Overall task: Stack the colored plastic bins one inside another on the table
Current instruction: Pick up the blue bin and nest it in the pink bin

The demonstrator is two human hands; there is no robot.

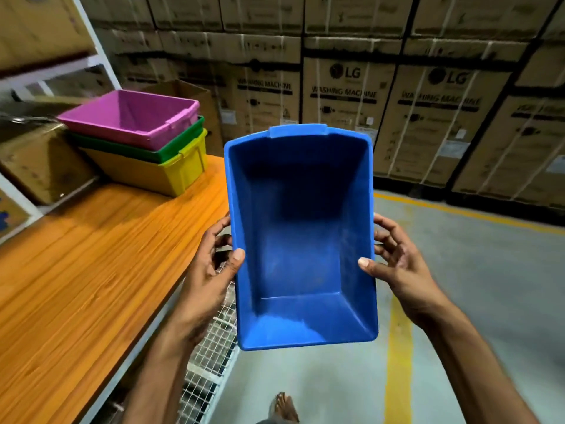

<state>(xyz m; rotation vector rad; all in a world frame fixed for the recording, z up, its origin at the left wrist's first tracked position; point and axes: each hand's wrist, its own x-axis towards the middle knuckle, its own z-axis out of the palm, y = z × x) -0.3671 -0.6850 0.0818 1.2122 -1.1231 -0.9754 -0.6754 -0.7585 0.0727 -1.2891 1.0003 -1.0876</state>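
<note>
**Blue bin in hand, stack waiting on table**

Both hands carry the blue bin [301, 237] in the air, off the table's right edge, over the floor [477, 286]. It's empty, open side toward the camera. Left hand [211, 270] clamps the left long wall, thumb hooked over the rim, fingers wrapped behind. Right hand [394, 264] mirrors that on the right wall, thumb on the rim, fingers curled round the outside. Both closed on the bin; nothing else held.

On the far-left part of the wooden table [91, 264], three bins are already nested: pink bin [131, 117] on top, inside the green bin [177, 145], which sits in the yellow bin [159, 172]. Cartons [345, 96] line the far wall.

Step, imo: transport of the 4th bin to the stack, approx. 3 of 4 done.

Next move needs: swing the bin left and away, level it w/ mouth up, turn it so its long axis matches the pink one, then lower straight in. Risk of a corner catching the pink rim if skewed.
</note>
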